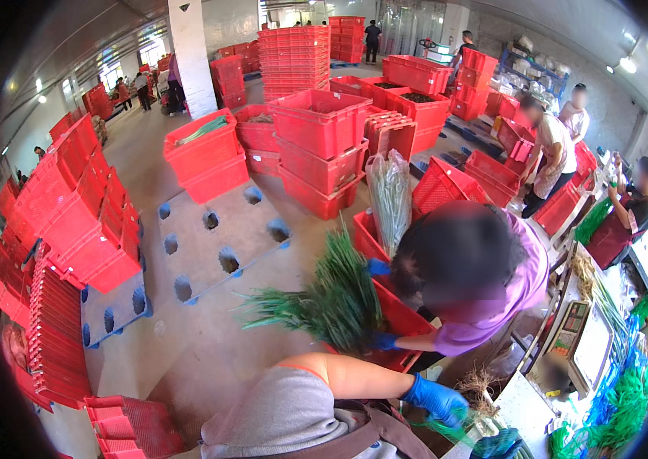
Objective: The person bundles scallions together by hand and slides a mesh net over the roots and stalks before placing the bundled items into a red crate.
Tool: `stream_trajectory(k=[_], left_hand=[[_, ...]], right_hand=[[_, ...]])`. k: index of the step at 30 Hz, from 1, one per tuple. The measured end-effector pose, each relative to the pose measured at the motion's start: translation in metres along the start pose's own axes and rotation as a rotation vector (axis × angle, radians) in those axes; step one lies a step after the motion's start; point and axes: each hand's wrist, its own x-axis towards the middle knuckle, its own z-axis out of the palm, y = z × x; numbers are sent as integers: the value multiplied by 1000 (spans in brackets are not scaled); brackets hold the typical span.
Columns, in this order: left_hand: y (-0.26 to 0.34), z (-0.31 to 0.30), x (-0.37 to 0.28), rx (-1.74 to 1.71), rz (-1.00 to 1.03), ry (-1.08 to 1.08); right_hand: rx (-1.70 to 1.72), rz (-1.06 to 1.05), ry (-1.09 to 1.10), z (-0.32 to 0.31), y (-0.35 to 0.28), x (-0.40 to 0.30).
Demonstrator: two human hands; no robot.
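My left hand (437, 400), in a blue glove, reaches across to the worktable and grips thin green plastic netting (444, 431). My right hand (499, 443), also gloved, is at the bottom edge, partly cut off, with green strands across it; its fingers are hard to make out. Green onion stalks (523, 451) show just beside it. Brown onion roots (478, 390) lie past my left hand, near a white board (525, 408). A digital scale (569, 330) stands farther along the table, and a heap of green netting (625, 410) lies at the right.
A co-worker in purple (522, 275) bends close by, their blue-gloved hands on a large bunch of green onions (341, 292) over a red crate (401, 312). Bagged onions (390, 195) stand upright behind. Stacked red crates (321, 149) and a grey pallet (215, 241) occupy the floor.
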Motion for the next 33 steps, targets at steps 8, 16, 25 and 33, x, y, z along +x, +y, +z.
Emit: stream_trajectory(k=[8,16,25,33], left_hand=[[20,-1,7,-554,-243,-13],[-36,-45,13,353,-222,160],[-27,-42,20,-796,-242,-322],[-1,-34,18,-482,-434,-51]], right_hand=[[-1429,-52,-520,-23,37,33],[-249,259,-943,-99,6,72],[-273,83,-447,-37,21,44],[-942,-1,-399,-33,16,15]])
